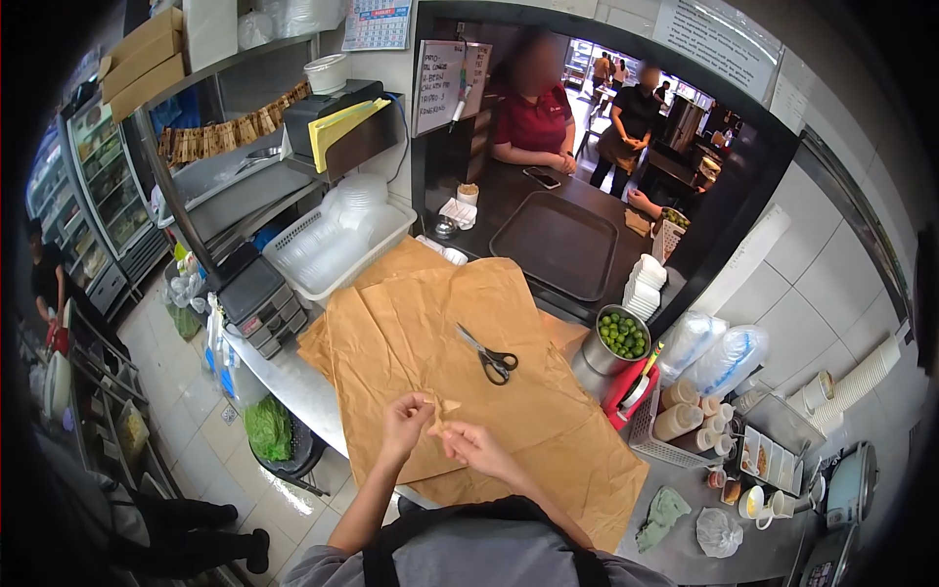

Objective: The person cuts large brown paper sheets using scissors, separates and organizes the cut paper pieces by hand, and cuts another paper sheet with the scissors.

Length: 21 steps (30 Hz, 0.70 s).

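Both hands are over large sheets of brown paper (411,323) spread on the counter. Between them is a small piece of brown paper (446,410), creased or folded. My left hand (407,425) pinches its left side, fingertips together. My right hand (472,448) grips it from the lower right with thumb and fingers. Exactly how the piece is folded is too small to tell. Beyond the hands, black-handled scissors (497,366) lie on the sheets, their blades partly open and pointing to the upper left.
A white basket of clear plastic lids (337,235) stands at the back left. Right of the paper are a metal pot of green limes (623,335), a red tape dispenser (626,391) and sauce bottles (677,421). People stand beyond the pass-through window, where a dark tray (555,245) lies.
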Each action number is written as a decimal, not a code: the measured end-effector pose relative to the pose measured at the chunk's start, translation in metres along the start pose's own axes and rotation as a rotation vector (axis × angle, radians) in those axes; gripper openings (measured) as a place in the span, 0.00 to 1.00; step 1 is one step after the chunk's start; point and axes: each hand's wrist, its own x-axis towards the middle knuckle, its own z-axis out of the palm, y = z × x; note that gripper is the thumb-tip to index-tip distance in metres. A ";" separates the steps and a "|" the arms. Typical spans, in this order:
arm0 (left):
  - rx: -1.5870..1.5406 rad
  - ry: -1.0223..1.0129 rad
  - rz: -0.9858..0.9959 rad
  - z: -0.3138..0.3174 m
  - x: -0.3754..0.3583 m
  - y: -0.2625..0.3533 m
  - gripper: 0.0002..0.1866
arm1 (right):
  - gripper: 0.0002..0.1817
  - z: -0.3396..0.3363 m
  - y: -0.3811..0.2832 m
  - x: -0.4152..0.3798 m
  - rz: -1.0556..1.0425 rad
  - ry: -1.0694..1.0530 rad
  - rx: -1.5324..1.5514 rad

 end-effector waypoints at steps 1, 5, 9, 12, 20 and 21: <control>-0.274 -0.071 -0.139 -0.001 -0.004 0.006 0.02 | 0.15 0.003 0.002 -0.002 0.058 -0.048 0.046; -0.444 -0.384 -0.183 -0.015 -0.021 0.014 0.02 | 0.12 -0.030 0.014 -0.005 0.082 -0.056 -0.047; 0.125 -0.716 0.051 -0.021 -0.027 0.032 0.03 | 0.13 -0.051 0.016 -0.006 0.013 -0.089 -0.353; 0.225 -0.671 0.074 -0.016 -0.029 0.038 0.03 | 0.14 -0.049 0.012 -0.009 0.042 -0.037 -0.229; 0.041 -0.618 0.164 -0.019 -0.052 0.047 0.04 | 0.12 -0.041 0.013 -0.013 0.041 0.022 0.136; 0.044 -0.563 0.256 -0.015 -0.057 0.050 0.04 | 0.12 -0.039 0.011 -0.013 0.000 0.066 0.075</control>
